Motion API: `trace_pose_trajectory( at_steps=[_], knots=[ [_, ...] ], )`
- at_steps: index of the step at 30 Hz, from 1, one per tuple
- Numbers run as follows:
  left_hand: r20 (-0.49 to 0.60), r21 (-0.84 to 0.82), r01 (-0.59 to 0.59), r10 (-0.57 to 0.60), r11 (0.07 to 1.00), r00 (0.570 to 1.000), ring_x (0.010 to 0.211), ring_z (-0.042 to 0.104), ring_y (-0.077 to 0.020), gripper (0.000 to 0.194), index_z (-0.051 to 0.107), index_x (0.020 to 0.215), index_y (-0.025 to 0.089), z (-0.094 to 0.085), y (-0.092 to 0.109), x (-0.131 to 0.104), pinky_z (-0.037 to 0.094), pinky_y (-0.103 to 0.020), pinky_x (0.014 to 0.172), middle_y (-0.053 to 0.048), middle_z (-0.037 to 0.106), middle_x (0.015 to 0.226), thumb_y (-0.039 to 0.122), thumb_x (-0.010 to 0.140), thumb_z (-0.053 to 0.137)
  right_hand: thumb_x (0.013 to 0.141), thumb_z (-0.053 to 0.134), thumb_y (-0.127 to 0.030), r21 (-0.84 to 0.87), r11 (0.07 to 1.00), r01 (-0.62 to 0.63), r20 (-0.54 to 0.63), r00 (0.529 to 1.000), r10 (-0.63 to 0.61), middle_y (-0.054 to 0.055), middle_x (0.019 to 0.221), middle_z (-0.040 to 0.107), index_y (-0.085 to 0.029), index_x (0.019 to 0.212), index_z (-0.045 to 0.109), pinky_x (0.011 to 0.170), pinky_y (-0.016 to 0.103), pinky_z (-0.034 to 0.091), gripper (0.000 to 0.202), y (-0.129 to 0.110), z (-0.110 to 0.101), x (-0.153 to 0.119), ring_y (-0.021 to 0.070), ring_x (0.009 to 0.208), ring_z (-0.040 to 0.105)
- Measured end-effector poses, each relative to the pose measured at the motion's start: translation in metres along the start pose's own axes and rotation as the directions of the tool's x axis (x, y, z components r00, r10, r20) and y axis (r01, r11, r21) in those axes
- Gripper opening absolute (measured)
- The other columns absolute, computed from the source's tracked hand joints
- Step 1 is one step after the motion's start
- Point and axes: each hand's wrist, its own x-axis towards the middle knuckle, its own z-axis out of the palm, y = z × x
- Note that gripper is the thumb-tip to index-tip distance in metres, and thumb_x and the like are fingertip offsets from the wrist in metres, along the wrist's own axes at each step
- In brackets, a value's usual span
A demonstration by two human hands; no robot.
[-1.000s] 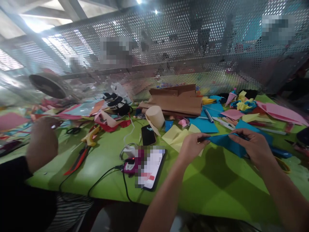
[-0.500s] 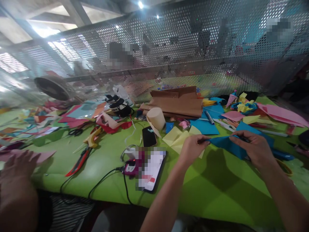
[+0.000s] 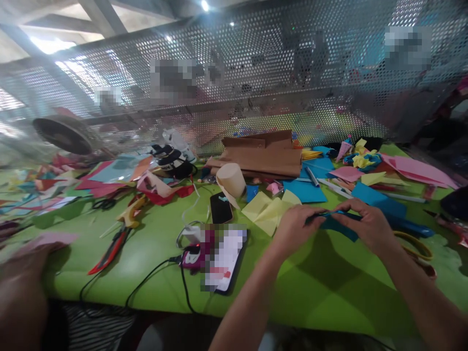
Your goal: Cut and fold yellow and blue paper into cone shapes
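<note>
Left hand [image 3: 298,228] and right hand [image 3: 369,225] each pinch the blue paper [image 3: 338,225] between nearly closed fingers.

Single head view, worn on the person's head, looks forward and down from just above the near edge of the tabletop [image 3: 153,287], across to the mesh [image 3: 226,73] behind its far edge; hands close, mesh farther.

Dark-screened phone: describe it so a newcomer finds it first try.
On the green table, find the brown paper at the back, then the cream paper roll before it. The dark-screened phone lies just left of the roll, nearer the camera. Its black screen bears a small teal scrap; the neighbouring phone, nearer the table edge, is lit.
</note>
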Motion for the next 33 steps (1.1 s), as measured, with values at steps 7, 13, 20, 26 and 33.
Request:
trace_pose_trajectory(
  at_steps=[7, 13, 20, 26, 33],
  knots=[
    [-0.019, 0.082, 0.070, -0.069, 0.994, 0.997, 0.091, 0.070, -0.0213, 0.025, 0.076, 0.098, 0.018, 0.009, -0.001, 0.001, 0.050, -0.029, 0.079, -0.007, 0.078, 0.096, 0.030, 0.103, 0.054, 0.084, 0.076, -0.054, -0.002, 0.996, 0.091, 0.038, 0.995, -0.091, 0.005, 0.096, 0.075, -0.028, 0.104, 0.075, 0.083, 0.041, 0.056, 0.033, 0.001, 0.003, -0.004, 0.0259, 0.091, 0.069],
    [-0.012, 0.253, 0.052, -0.050, 0.966, 0.999, 0.092, 0.069, -0.0219, 0.022, 0.075, 0.099, 0.018, 0.008, 0.000, 0.000, 0.049, -0.032, 0.083, -0.007, 0.077, 0.097, 0.021, 0.100, 0.053, 0.093, 0.070, -0.032, -0.107, 0.919, 0.380, 0.062, 0.925, -0.375, 0.004, 0.105, 0.077, -0.032, 0.101, 0.073, 0.095, 0.049, 0.051, 0.009, -0.003, -0.001, 0.000, 0.0276, 0.104, 0.069],
    [0.007, 0.345, 0.035, -0.040, 0.938, 0.999, 0.094, 0.070, -0.0220, 0.022, 0.074, 0.102, 0.018, 0.010, 0.003, -0.001, 0.049, -0.033, 0.084, -0.007, 0.078, 0.100, 0.023, 0.102, 0.053, 0.095, 0.068, -0.031, -0.199, 0.886, 0.419, 0.096, 0.908, -0.408, 0.004, 0.100, 0.078, -0.029, 0.095, 0.073, 0.091, 0.046, 0.052, 0.005, 0.002, 0.002, 0.001, 0.0274, 0.102, 0.067],
    [0.033, 0.434, 0.006, -0.023, 0.901, 0.999, 0.094, 0.069, -0.0227, 0.024, 0.073, 0.101, 0.018, 0.010, 0.007, -0.001, 0.046, -0.034, 0.083, -0.006, 0.077, 0.099, 0.023, 0.104, 0.050, 0.094, 0.069, -0.030, -0.225, 0.886, 0.405, 0.102, 0.914, -0.392, 0.004, 0.097, 0.077, -0.027, 0.094, 0.070, 0.089, 0.045, 0.050, 0.002, 0.001, 0.002, 0.000, 0.0273, 0.099, 0.067],
    [0.048, 0.524, -0.064, 0.046, 0.849, 0.998, 0.092, 0.068, -0.0227, 0.019, 0.069, 0.101, 0.018, 0.014, 0.003, -0.003, 0.044, -0.034, 0.079, -0.006, 0.075, 0.096, 0.023, 0.103, 0.051, 0.093, 0.068, -0.028, -0.279, 0.870, 0.406, 0.141, 0.914, -0.381, 0.005, 0.097, 0.077, -0.027, 0.093, 0.069, 0.087, 0.047, 0.050, 0.001, -0.002, 0.001, 0.001, 0.0294, 0.099, 0.067]
  ],
)
